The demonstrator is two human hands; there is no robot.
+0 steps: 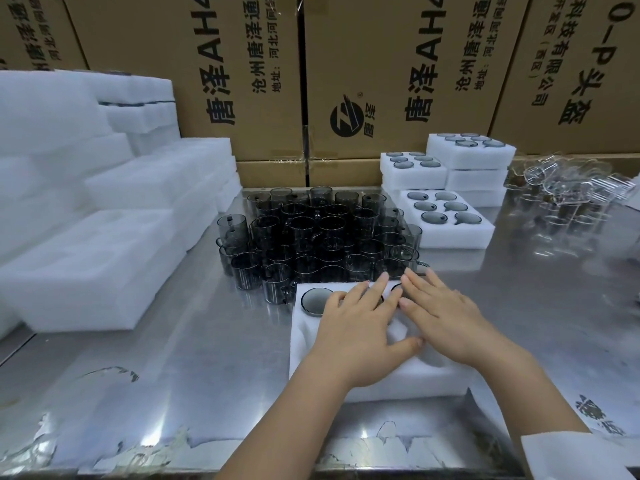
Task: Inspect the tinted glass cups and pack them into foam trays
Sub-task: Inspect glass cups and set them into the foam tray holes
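Packing step. Left hand and right hand: flat, fingers straight, pressing tray on worktop. One cup seated far-left; loose cups just behind. Next, probably: lift, inspect another.

"唐泽AH4" and "沧州唐泽" in black on cardboard cartons

Bright, even light from overhead. The steel table throws back broad white glare, strongest along its near edge, and faint mirror images. The foam trays stacked at left are nearly washed out (little surface detail survives). Shadows are soft and shallow. Wide-angle distortion tilts the cardboard boxes outward; the clear glassware at far right is smeared.
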